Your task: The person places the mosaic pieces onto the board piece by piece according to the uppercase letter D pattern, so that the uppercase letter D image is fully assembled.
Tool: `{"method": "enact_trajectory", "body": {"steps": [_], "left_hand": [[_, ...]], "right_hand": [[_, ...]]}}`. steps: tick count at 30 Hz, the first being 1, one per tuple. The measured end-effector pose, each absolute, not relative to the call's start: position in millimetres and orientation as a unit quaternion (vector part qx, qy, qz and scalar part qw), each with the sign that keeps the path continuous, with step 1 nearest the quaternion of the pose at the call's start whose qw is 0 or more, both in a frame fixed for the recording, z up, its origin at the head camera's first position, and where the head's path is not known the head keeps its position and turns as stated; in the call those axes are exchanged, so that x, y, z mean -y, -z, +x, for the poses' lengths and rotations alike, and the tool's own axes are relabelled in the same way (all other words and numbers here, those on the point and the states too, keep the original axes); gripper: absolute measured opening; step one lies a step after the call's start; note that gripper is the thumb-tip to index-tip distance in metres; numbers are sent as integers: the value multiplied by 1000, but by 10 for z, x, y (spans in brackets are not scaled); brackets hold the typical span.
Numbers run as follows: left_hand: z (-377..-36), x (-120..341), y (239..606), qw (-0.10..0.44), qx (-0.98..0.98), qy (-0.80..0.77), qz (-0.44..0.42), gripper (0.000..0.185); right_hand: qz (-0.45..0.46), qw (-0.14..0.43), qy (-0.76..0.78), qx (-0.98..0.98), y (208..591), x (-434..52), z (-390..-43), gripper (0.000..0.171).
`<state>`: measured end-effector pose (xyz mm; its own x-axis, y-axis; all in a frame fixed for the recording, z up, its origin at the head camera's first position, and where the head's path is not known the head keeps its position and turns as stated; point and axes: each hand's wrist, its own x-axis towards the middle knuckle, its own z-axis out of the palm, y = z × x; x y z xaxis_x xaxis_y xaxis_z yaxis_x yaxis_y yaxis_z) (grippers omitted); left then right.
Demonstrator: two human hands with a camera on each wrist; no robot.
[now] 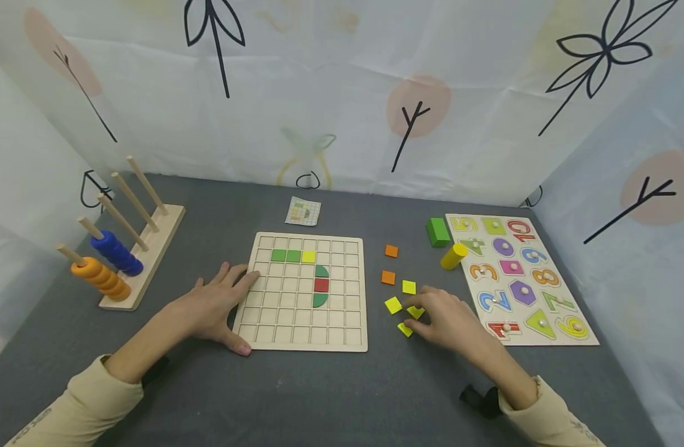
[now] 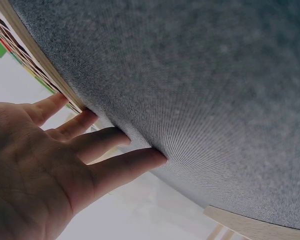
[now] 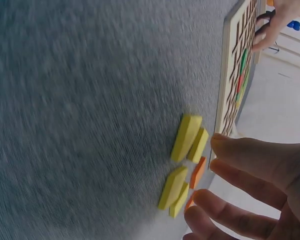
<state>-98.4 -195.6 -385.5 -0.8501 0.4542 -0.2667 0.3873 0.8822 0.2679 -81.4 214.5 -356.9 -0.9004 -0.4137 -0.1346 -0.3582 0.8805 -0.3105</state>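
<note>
A square wooden grid board (image 1: 286, 335) lies flat on the grey table. My left hand (image 1: 210, 310) rests spread along its left edge, thumb near the front corner. On the grid sit two green squares (image 1: 286, 255), a yellow square (image 1: 308, 256), a red square (image 1: 321, 285) and two rounded green pieces (image 1: 320, 300). Right of the board, my right hand (image 1: 445, 320) hovers over several loose yellow tiles (image 1: 393, 305), thumb and fingers apart. In the right wrist view, nothing lies between the fingertips (image 3: 220, 142), and the yellow tiles (image 3: 186, 137) lie just beyond. Two orange tiles (image 1: 388, 277) lie farther back.
A bead stand (image 1: 157, 236) with orange and blue rings stands at left. A small pattern card (image 1: 303, 212) lies behind the board. A green block (image 1: 437, 232), a yellow cylinder (image 1: 454, 256) and a number-and-shape puzzle (image 1: 523, 248) are at right. Patterned cloth (image 1: 331, 81) hangs behind.
</note>
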Motion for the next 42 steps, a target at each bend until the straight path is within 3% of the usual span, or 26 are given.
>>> {"method": "enact_trajectory", "body": {"steps": [14,32,42], "left_hand": [[-988,1963,3848,167,-955,-106,219,140],[-988,1961,3854,168,-956,-103,215,141],[-992,1955,3850,171,-956,-103,214,141]], "right_hand": [[-211,148,140,-956,3627,-2091,-763,28],[-205,113,198,-952,3766,-1851,-748,23],[-228,124,224,-939,3768,-1741,-760,26]]}}
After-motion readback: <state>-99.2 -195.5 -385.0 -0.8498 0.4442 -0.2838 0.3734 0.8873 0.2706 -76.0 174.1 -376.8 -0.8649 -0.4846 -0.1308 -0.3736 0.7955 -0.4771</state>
